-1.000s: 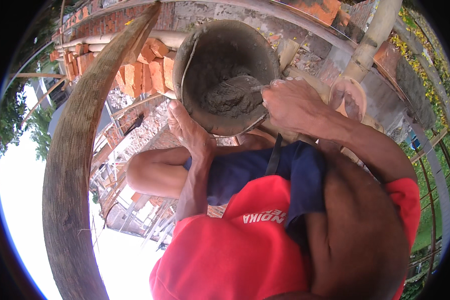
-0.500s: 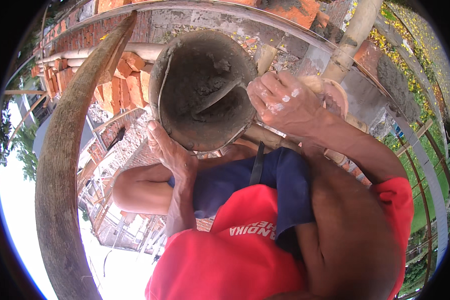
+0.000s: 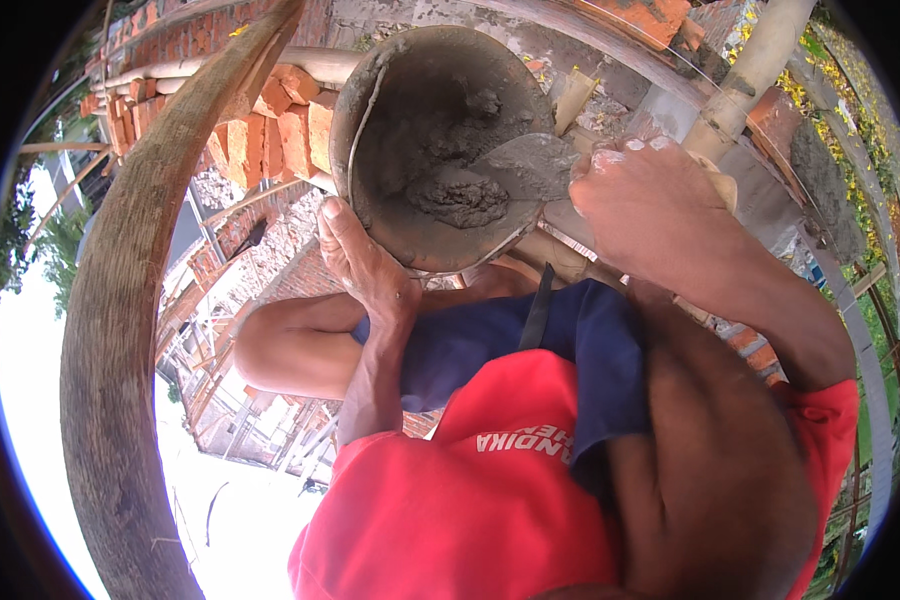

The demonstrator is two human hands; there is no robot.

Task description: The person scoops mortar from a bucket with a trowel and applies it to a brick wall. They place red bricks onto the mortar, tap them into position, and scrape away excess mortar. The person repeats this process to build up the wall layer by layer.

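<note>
A round mortar bucket (image 3: 375, 200), grey with dried cement, is tipped so that its mouth faces me. My left hand (image 3: 370, 265) steadies it from the lower left, thumb against the rim and the other fingers mostly hidden behind its side. My right hand (image 3: 660, 200) is closed in a fist with white smears on the knuckles, around the handle of a trowel. The trowel's blade (image 3: 532, 165), coated in grey, lies across the bucket's right rim with its broad face showing. Inside, a lump of wet mortar (image 3: 460, 197) sits below and left of the blade.
A thick wooden pole (image 3: 130, 270) rises close on my left. Stacked orange bricks (image 3: 265, 145) stand behind it, left of the bucket. A bamboo pole (image 3: 755, 70) slants at the upper right near a mortar-covered brick (image 3: 775, 125). My bent knee (image 3: 290, 345) is below the bucket.
The trowel blade has come up from deep in the bucket to its right rim and turned its broad face toward me. My right hand has moved right. A mortar lump now shows.
</note>
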